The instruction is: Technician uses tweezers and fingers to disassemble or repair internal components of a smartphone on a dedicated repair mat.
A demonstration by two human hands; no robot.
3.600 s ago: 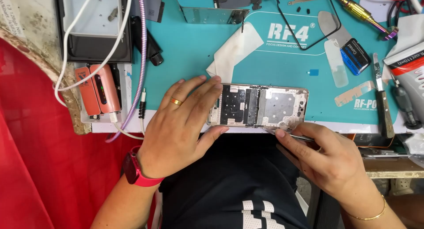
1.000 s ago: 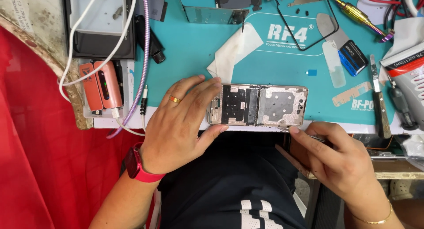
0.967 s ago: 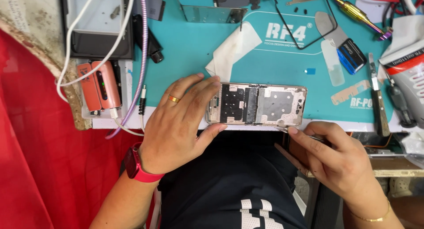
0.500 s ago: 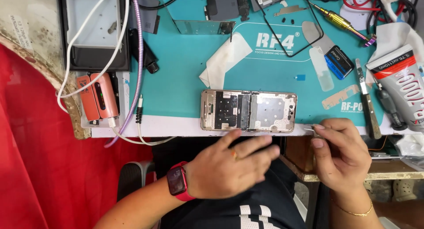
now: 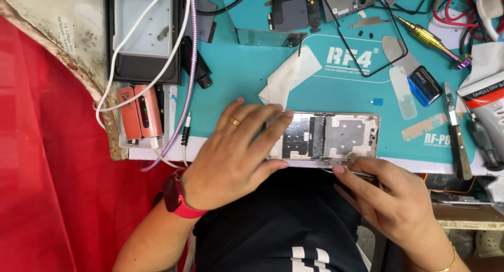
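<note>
A teal work mat [image 5: 236, 83] is spread over the tabletop [image 5: 152, 152], w/ red cloth [image 5: 47, 172] seen at the left. An opened phone frame [image 5: 325, 137], metal inner side up, is laid flat near the mat's front edge. Its left end is pressed down by the left hand [image 5: 236, 156], fingers spread flat, nothing gripped; a ring and a red wrist watch [image 5: 177, 196] are worn. The right hand [image 5: 391, 201] is placed at the frame's lower right edge, fingers pinched round a thin metal tool [image 5: 362, 172], tip approx. at the frame's rim. Behind the frame a white cloth [image 5: 289, 75] is laid; an orange charger block [image 5: 139, 117] is set well left. A small blue tab [image 5: 377, 101] is seen just beyond the frame.
</note>
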